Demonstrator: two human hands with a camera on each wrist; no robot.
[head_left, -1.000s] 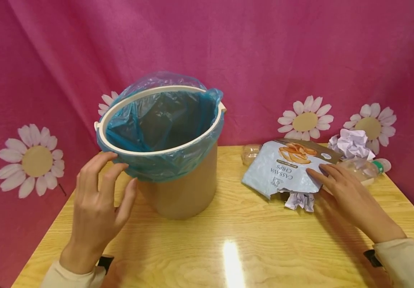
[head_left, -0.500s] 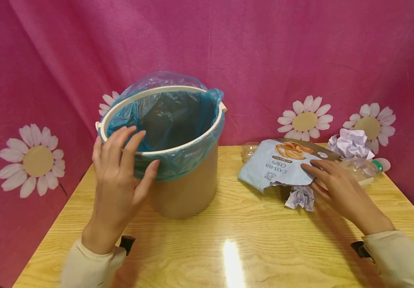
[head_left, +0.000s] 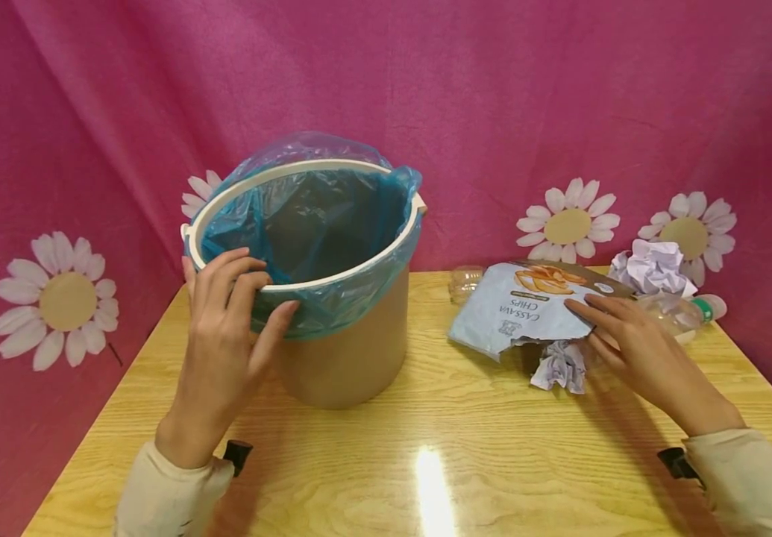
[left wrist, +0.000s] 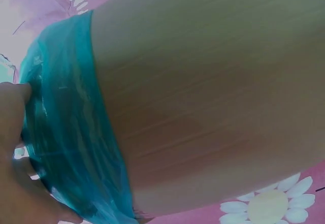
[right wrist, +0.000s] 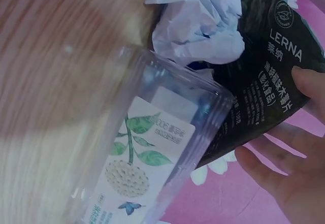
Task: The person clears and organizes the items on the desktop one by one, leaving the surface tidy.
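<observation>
My left hand grips the near left rim of a beige bin, fingers over the edge and thumb outside. A blue bin liner folds over the white rim; the left wrist view shows the liner under the fingers. My right hand holds a torn cassava chips bag by its right edge. In the right wrist view the thumb lies on the bag's black back, the other fingers behind it. A crumpled paper ball sits under the bag's torn edge.
Behind the bag stands a clear plastic container. To the right lie another crumpled paper ball and a clear bottle with a green ring. A pink flowered cloth backs the wooden table.
My left hand has moved right and up onto the bin's rim, fingers now over it. The chips bag shifted left and tilted a little in my right hand, then partly back.
</observation>
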